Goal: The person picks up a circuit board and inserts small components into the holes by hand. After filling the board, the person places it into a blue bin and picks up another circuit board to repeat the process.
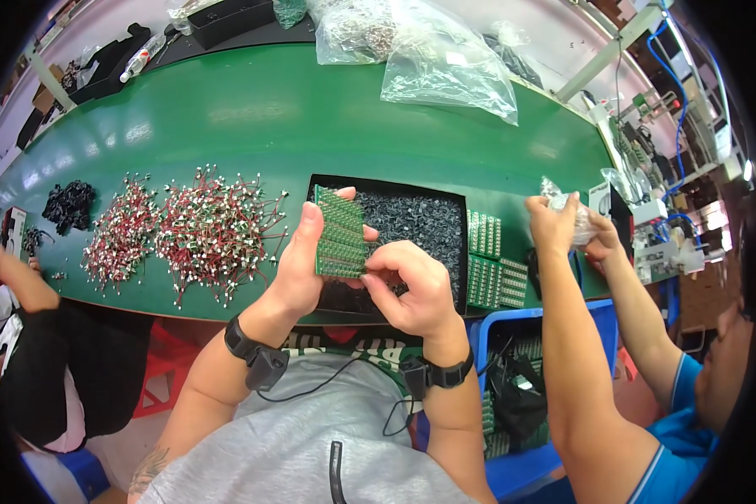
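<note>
In my left hand (301,252) a green circuit board panel (339,233) stands tilted, gripped along its left side with the thumb up its edge. My right hand (412,286) is at the panel's lower right corner, thumb and forefinger pinched together. Whatever lies between those fingertips is too small to make out. Beneath both hands sits a black tray (464,244) filled with small dark parts (416,223). Several more green board panels (496,281) lie on the table just right of the tray.
Piles of red-wired connectors (214,231) and a black heap of parts (67,207) lie to the left on the green table (252,109). Clear plastic bags (445,63) rest at the back. A co-worker's hands (563,225) hold clear plastic at right, above a blue crate (521,470). Another person sits left.
</note>
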Demonstrator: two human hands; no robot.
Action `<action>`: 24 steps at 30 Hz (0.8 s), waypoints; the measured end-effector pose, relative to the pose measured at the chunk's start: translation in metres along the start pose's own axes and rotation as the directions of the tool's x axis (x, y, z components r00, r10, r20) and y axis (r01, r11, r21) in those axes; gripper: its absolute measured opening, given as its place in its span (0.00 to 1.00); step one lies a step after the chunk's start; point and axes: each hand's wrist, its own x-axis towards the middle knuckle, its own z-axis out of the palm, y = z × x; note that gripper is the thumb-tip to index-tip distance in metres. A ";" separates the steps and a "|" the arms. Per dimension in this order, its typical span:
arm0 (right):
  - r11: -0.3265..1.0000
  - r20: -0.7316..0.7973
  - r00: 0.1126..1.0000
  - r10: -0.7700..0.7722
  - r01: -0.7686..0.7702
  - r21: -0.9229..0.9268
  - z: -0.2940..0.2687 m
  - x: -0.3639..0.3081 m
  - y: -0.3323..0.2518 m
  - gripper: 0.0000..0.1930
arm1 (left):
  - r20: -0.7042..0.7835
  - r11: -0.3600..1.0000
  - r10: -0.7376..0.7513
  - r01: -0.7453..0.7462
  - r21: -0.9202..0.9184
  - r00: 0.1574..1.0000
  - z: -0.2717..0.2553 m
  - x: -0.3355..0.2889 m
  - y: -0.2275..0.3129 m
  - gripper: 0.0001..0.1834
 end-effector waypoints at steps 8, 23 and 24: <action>0.993 0.003 0.998 -0.064 0.064 -0.097 0.001 0.000 0.007 0.09 | -0.048 1.000 0.012 -0.012 0.018 0.999 0.003 0.002 0.001 0.45; 0.998 -0.036 0.999 -0.032 0.030 -0.051 0.000 0.000 0.004 0.08 | 0.027 1.000 0.021 -0.021 -0.020 0.999 0.000 -0.001 0.003 0.47; 0.997 -0.014 0.998 -0.063 0.062 -0.047 -0.001 0.000 0.004 0.08 | 0.057 1.000 0.020 -0.019 -0.011 0.998 0.000 -0.002 0.005 0.48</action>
